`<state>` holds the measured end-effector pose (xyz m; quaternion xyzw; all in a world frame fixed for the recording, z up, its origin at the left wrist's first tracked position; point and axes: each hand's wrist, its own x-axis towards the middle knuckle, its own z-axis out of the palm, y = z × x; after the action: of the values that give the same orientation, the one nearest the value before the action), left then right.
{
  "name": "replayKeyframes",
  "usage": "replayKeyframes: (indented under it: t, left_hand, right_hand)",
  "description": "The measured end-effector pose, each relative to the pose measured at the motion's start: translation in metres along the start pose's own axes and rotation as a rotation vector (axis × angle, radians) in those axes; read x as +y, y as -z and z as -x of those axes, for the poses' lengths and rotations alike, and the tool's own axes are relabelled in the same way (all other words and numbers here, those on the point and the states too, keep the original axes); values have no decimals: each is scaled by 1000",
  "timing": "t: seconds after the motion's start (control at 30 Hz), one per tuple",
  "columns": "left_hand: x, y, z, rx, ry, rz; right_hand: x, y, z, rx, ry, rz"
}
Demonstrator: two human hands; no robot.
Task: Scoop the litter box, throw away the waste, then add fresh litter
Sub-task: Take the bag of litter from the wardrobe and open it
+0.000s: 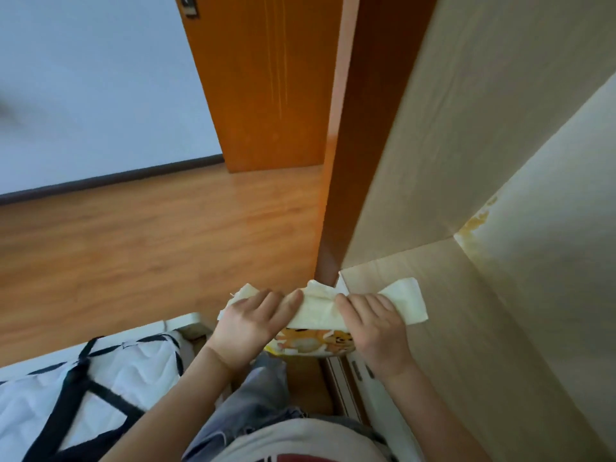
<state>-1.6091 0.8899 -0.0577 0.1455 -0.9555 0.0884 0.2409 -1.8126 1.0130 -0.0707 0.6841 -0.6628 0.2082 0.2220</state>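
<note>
Litter bag [316,311]: pale cream, its top edge rolled or folded into a crumpled horizontal band; orange cartoon cats printed on the lower front. It was held upright in the air above the wooden floor, gripped at each end of the folded top, beside a light cabinet.

A single wide-angle camera sat on the person's head and looked steeply forward and down. It was close to the two hands, the left hand [255,320] and the right hand [373,323], which appeared low in the middle of the picture, with the forearms rising from the bottom edge. Beyond them the view took in the orange-brown wooden plank floor [150,235], the glossy orange wooden door [266,81] at the top and the pale beige wood-grain cabinet side [483,145] filling the right. Straight lines bent toward the edges.
</note>
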Motion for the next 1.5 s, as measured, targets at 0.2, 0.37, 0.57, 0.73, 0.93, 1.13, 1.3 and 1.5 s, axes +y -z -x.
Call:
replayKeyframes:
  t: [0.2,0.37,0.57,0.73,0.93,1.13,1.3,1.5]
  left_hand:
    - [-71,22,-8,154,52,-143]
    - [-145,28,2,165,66,-203]
    - [-230,25,15,173,177,-308]
    - [-295,22,16,140,295,-350]
    - [-371,11,17,64,471,-439]
    - [-438,-6,9,2,689,-506]
    - [-483,-2,2,-99,870,-609]
    - [-536,13,17,-166,1052,-719]
  right_hand:
    - [-7,-30,-92,100,146,-63]
    - [-28,-72,-166,110,227,-119]
    - [-55,-137,-246,119,307,-220]
    - [-73,-191,-315,144,360,-311]
    - [-96,-254,-412,116,476,-426]
    - [-109,-323,-513,45,650,-576]
    - [-133,-367,-599,88,846,-670]
    - [-198,-409,-683,152,1048,-800]
